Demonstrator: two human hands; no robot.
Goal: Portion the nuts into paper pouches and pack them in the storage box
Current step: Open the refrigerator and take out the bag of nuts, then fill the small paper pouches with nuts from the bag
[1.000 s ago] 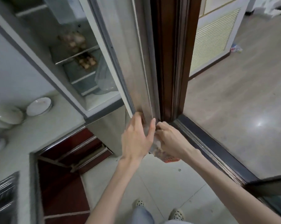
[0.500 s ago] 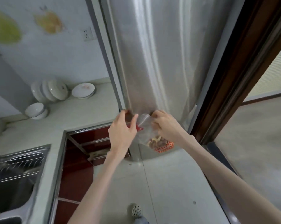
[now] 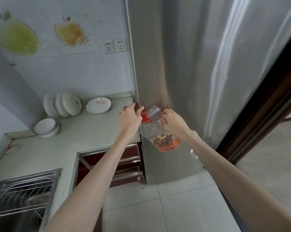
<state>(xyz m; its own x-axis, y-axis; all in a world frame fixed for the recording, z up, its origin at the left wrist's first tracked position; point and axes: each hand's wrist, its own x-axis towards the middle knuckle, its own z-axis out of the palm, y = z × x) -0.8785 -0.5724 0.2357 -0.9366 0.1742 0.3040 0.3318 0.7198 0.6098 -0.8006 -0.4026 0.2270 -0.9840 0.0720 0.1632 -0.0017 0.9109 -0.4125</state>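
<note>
Head view: left hand (image 3: 130, 118) and right hand (image 3: 172, 122) each pinch the bag's (image 3: 155, 129) top, fingers curled, letting nuts (image 3: 163, 141) settle low.

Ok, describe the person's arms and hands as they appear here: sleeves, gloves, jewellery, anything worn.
Both arms are bare along all of their visible length: no sleeve shows on either forearm. The left hand and the right hand wear no gloves. No watch, bracelet or band shows at either wrist, and no ring is visible on the fingers that show. Nothing is marked or taped on them.
</note>
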